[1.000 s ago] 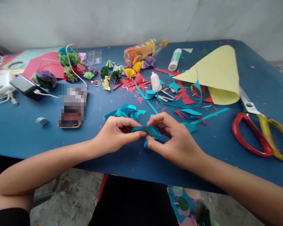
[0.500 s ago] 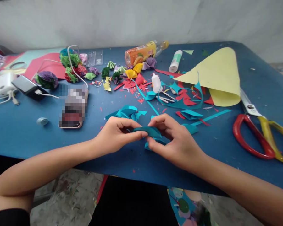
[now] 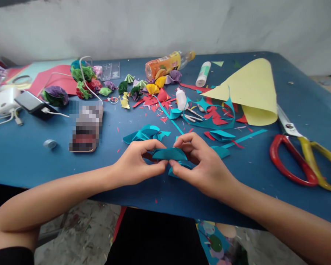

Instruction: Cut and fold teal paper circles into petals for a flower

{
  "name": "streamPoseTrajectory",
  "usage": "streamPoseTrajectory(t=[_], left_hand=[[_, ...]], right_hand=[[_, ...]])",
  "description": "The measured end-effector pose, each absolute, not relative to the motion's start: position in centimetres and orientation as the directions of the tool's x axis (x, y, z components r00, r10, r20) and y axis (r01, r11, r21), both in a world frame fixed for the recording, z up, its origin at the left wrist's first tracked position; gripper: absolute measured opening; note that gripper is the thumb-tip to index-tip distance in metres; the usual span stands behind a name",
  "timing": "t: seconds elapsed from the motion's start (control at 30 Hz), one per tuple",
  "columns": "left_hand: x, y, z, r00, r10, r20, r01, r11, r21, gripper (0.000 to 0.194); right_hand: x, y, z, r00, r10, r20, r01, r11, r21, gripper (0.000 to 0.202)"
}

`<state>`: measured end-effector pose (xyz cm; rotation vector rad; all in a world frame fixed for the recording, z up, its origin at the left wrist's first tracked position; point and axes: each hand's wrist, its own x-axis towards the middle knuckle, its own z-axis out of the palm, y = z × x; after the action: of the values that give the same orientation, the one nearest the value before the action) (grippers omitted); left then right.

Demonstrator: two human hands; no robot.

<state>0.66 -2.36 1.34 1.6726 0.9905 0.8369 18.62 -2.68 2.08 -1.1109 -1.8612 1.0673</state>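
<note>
The blue table (image 3: 121,117) is looking smooth and mostly dull. Near its front edge, the folded blue paper (image 3: 169,154) is looking smooth and matt. Toward the right edge, the scissors (image 3: 290,127) are showing shiny metal blades and glossy plastic handles. The curled yellow paper (image 3: 251,86) is looking smooth, with no shine. By the back edge, the drink bottle (image 3: 165,65) is showing clear, shiny plastic. Toward the back left corner, the frilly paper balls (image 3: 84,79) are looking crinkly. Behind, the wall (image 3: 127,29) is looking dull.
</note>
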Motion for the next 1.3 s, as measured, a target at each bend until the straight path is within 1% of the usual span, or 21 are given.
streamPoseTrajectory(t=[0.17, 0.3, 0.4, 0.47, 0.53, 0.57, 0.6, 0.67, 0.73, 0.77, 0.8, 0.9, 1.0, 1.17, 1.23, 1.3], left_hand=[[0.8, -2.4, 1.9, 0.378, 0.925, 0.043, 0.184, -0.120, 0.976, 0.029], [0.5, -1.9, 2.3, 0.359, 0.933, 0.014, 0.144, -0.070, 0.987, 0.035], [-0.2, -1.2, 2.7, 0.288, 0.955, 0.067, 0.107, -0.102, 0.989, 0.033], [-0.6, -0.7, 3.0, 0.175, 0.975, 0.135, 0.091, -0.153, 0.984, 0.032], [-0.8, -0.6, 3.2, 0.086, 0.979, 0.187, 0.092, -0.195, 0.977, 0.031], [-0.8, -0.6, 3.3, 0.092, 0.977, 0.192, 0.099, -0.201, 0.975, 0.032], [-0.7, -0.7, 3.3, 0.136, 0.974, 0.182, 0.118, -0.199, 0.973, 0.033], [-0.5, -1.1, 3.2, 0.311, 0.940, 0.141, 0.199, -0.210, 0.957, 0.031], [-0.2, -1.5, 2.9, 0.473, 0.873, 0.117, 0.291, -0.280, 0.915, 0.018], [-0.1, -1.6, 2.7, 0.520, 0.846, 0.120, 0.321, -0.323, 0.890, 0.012], [0.0, -1.7, 2.6, 0.544, 0.829, 0.128, 0.338, -0.357, 0.871, 0.011], [-0.1, -1.8, 2.3, 0.540, 0.829, 0.145, 0.368, -0.388, 0.845, 0.014], [-0.1, -1.8, 2.4, 0.537, 0.831, 0.148, 0.389, -0.399, 0.830, 0.017], [-0.1, -1.8, 2.2, 0.528, 0.820, 0.221, 0.390, -0.466, 0.794, 0.019], [0.0, -1.8, 2.0, 0.508, 0.823, 0.254, 0.388, -0.482, 0.786, 0.018], [0.0, -1.9, 1.8, 0.494, 0.816, 0.300, 0.375, -0.512, 0.773, 0.018]], right_hand=[[18.5, -2.8, 2.2, -0.355, 0.917, 0.182, 0.267, 0.286, -0.920, 0.026], [18.7, -2.5, 2.9, -0.308, 0.940, 0.146, 0.235, 0.224, -0.946, 0.030], [19.3, -1.9, 3.8, -0.221, 0.964, 0.148, 0.200, 0.194, -0.960, 0.036], [19.7, -1.5, 4.4, -0.150, 0.974, 0.168, 0.188, 0.195, -0.963, 0.038], [19.9, -1.4, 4.5, -0.118, 0.977, 0.176, 0.183, 0.195, -0.964, 0.039], [19.8, -1.4, 4.5, -0.129, 0.977, 0.169, 0.179, 0.191, -0.965, 0.039], [19.7, -1.5, 4.4, -0.158, 0.975, 0.159, 0.175, 0.186, -0.967, 0.039], [19.3, -1.9, 3.9, -0.245, 0.960, 0.138, 0.171, 0.183, -0.968, 0.038], [18.9, -2.3, 3.4, -0.336, 0.935, 0.116, 0.173, 0.183, -0.968, 0.035], [18.8, -2.4, 3.3, -0.367, 0.923, 0.112, 0.176, 0.187, -0.966, 0.033], [18.7, -2.5, 3.2, -0.386, 0.915, 0.112, 0.182, 0.195, -0.964, 0.032], [18.7, -2.6, 3.0, -0.390, 0.912, 0.127, 0.227, 0.229, -0.947, 0.029], [18.7, -2.5, 2.8, -0.380, 0.916, 0.129, 0.265, 0.242, -0.933, 0.033], [18.6, -2.6, 2.2, -0.380, 0.915, 0.134, 0.282, 0.253, -0.925, 0.035], [18.6, -2.7, 2.0, -0.361, 0.916, 0.172, 0.289, 0.286, -0.914, 0.035], [18.6, -2.7, 1.8, -0.344, 0.908, 0.241, 0.306, 0.351, -0.885, 0.037]])
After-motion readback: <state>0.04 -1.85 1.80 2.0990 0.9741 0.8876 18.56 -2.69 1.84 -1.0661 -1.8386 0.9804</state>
